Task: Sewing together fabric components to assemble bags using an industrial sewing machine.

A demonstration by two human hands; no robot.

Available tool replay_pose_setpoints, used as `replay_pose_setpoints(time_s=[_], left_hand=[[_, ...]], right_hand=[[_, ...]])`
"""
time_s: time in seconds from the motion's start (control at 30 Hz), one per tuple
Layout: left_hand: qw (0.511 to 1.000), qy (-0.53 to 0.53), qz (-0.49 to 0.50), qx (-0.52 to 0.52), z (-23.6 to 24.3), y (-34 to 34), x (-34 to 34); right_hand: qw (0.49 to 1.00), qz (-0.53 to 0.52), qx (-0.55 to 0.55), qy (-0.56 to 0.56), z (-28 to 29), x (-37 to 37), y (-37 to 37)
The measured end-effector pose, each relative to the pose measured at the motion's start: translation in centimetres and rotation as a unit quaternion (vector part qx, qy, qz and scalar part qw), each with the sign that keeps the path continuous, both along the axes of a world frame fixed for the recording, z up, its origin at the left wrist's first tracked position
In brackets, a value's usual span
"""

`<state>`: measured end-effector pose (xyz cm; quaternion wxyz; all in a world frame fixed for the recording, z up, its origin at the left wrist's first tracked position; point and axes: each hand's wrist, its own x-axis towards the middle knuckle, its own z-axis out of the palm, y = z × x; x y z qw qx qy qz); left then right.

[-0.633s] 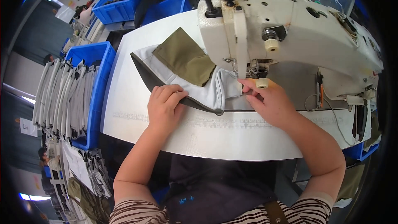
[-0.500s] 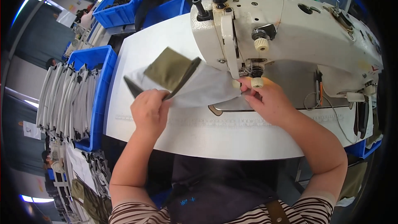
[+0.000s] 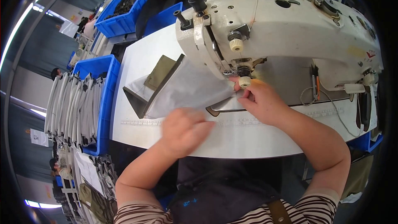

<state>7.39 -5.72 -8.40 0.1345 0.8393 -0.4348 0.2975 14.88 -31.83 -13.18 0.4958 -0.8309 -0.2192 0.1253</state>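
Observation:
A light grey cloth piece (image 3: 186,87) with dark edging and an olive patch (image 3: 161,72) lies folded on the white sewing table (image 3: 178,146). Its right end runs to the needle area of a white sewing machine (image 3: 286,31). There my right hand (image 3: 263,101) pinches the cloth's corner between thumb and fingers, just below the presser foot area, which the hand and a cream knob partly hide. My left hand (image 3: 184,132) hovers over the table's front, apart from the cloth. Motion smears its fingers.
Left of the table, a blue bin (image 3: 108,99) holds a row of grey folded pieces (image 3: 74,110). More blue bins (image 3: 124,14) stand behind. Orange-handled snips (image 3: 317,85) and a cord lie right of the needle. A ruler strip (image 3: 232,122) runs along the table.
My left hand has let go of the cloth and moved right and toward me. The cloth's left part has settled flatter. The view has shifted slightly; my right hand stays at the corner.

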Motion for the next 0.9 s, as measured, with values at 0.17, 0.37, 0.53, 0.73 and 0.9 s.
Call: replay_pose_setpoints(time_s=[0.17, 0.37, 0.53, 0.73, 0.9], left_hand=[[0.980, 0.093, 0.174, 0.007, -2.0, -4.4, 5.4], [0.984, 0.087, 0.154, -0.010, -4.3, -3.6, 6.3], [0.985, 0.093, 0.142, -0.040, -5.1, -3.2, 7.0], [0.987, 0.097, 0.122, -0.043, -5.1, -3.1, 7.3], [0.986, 0.102, 0.121, -0.054, -4.8, -3.1, 7.3]], right_hand=[[1.000, -0.006, 0.019, -0.020, 0.5, -0.2, -0.3], [0.999, -0.023, -0.023, -0.009, 0.8, 0.3, -0.4], [0.998, -0.025, -0.018, -0.061, 0.0, 0.3, -0.2], [0.992, -0.023, -0.024, -0.120, -1.0, 0.7, 0.5], [0.984, -0.034, -0.018, -0.174, -1.2, 0.7, 0.7]])
